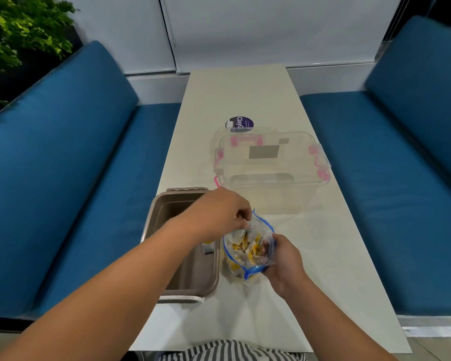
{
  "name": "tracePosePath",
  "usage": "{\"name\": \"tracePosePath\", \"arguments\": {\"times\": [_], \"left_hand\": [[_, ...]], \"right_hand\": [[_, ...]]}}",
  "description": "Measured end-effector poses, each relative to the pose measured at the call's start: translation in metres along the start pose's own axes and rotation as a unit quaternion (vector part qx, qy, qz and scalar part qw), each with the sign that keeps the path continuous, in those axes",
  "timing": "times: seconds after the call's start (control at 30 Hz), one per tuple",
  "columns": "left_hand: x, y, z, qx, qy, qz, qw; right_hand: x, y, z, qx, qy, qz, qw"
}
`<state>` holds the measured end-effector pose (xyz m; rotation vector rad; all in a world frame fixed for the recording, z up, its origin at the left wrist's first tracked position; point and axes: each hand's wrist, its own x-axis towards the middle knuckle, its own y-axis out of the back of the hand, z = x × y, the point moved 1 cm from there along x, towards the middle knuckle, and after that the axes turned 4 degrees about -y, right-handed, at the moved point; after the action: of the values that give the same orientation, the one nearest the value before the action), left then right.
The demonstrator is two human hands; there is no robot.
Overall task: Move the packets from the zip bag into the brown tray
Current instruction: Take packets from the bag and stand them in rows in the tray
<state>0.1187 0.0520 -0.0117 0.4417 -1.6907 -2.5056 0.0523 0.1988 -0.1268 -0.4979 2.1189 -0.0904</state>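
GRIP: my right hand point(284, 259) clamps the zip bag point(248, 246) rim, left hand point(219, 212) pinches its far lip | RISK: packets point(245, 247) spill onto bench point(323, 256), missing brown tray point(167, 204) at left edge.

The clear plastic zip bag with the blue zip strip point(249, 246) is transparent, and its blue edge runs just beside the fingers of the left hand point(220, 213) and under the fingers of the right hand point(284, 259). Between the two hands, inside the bag, the small packets point(245, 247) are yellow and white. To the left of the fingers, the rectangular brown tray point(188, 278) is a dull brown-beige with a pale lower rim. Beyond the fingers, the clear plastic storage box point(271, 162) has pink clips and a grey square label. Behind it lies a round dark purple sticker with white letters point(239, 123). The long table point(323, 256) is cream white. The padded benches point(76, 157) are deep blue. Below the hands, the cloth point(232, 351) has black and white stripes.
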Motion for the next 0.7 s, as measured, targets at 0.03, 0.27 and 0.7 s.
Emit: {"name": "tracePosePath", "arguments": {"times": [0.03,0.27,0.7], "left_hand": [[0.004,-0.008,0.003,0.009,-0.009,-0.017,1.0],[0.032,-0.067,0.013,0.083,0.009,-0.1,0.991],[0.038,-0.093,0.016,0.069,0.094,-0.064,0.991]], "right_hand": [[-0.001,0.001,0.0,0.0,0.002,0.0,1.0],[-0.004,0.007,-0.001,-0.005,0.014,-0.004,1.0],[-0.003,0.009,0.001,-0.005,0.019,-0.002,1.0]]}}
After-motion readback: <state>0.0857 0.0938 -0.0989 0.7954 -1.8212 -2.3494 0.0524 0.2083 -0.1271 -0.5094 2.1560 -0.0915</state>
